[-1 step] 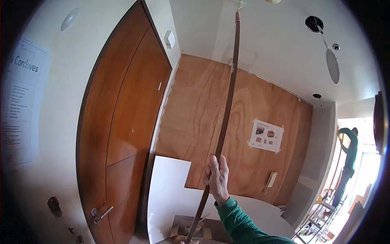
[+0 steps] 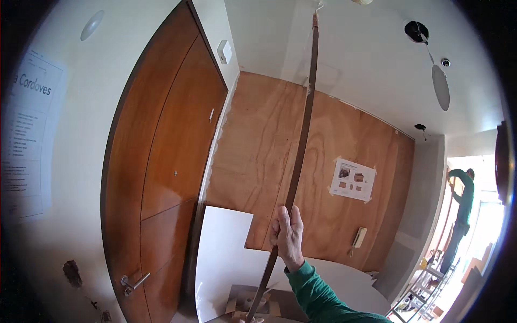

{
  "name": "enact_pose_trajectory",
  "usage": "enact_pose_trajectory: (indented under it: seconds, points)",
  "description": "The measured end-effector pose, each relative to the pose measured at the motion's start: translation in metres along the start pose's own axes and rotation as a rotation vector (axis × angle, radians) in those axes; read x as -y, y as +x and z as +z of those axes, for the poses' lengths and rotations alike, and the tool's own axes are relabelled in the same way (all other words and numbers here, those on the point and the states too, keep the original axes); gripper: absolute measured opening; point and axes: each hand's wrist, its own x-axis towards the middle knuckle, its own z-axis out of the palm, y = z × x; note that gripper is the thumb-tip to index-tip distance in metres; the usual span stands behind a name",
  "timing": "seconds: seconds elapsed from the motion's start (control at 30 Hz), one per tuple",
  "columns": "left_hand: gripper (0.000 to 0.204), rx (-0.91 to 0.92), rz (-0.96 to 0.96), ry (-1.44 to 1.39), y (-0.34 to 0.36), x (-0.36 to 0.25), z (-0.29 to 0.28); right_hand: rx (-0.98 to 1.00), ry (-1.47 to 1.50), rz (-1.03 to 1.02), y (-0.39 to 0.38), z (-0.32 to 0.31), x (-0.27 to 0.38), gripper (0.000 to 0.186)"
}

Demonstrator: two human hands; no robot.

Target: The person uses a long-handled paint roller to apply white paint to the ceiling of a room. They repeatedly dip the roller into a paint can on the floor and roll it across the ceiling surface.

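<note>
My right hand (image 2: 288, 234), in a green sleeve, is shut around a long thin brown wooden strip (image 2: 302, 124). The strip stands almost upright and bends slightly. Its top end touches the white ceiling (image 2: 366, 70). Its lower end runs down to the bottom edge of the picture, in front of a small cardboard box (image 2: 245, 301). A few fingertips of my left hand (image 2: 249, 320) show there beside the strip's lower end; their grip is hidden.
A brown wooden door (image 2: 161, 177) with a lever handle (image 2: 134, 284) is on the left. Behind the strip is a plywood wall (image 2: 258, 161) with a taped paper sheet (image 2: 353, 180). A white board (image 2: 226, 258) leans below. Another person in green (image 2: 460, 204) works far right.
</note>
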Motion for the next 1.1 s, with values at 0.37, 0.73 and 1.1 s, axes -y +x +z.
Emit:
enact_pose_trajectory:
  seconds: [0.37, 0.73, 1.1]
  points:
    - [0.042, 0.044, -0.038, -0.263, -0.021, 0.05, 0.003, 0.041, -0.03, -0.01, -0.011, 0.016, -0.002, 0.019]
    - [0.038, -0.009, -0.07, 0.09, -0.027, -0.028, 0.004, 0.073, -0.046, -0.02, -0.005, 0.036, -0.002, 0.02]
    - [0.034, -0.075, -0.057, 0.249, -0.023, -0.062, 0.005, 0.055, -0.026, -0.039, 0.026, 0.036, -0.026, 0.031]
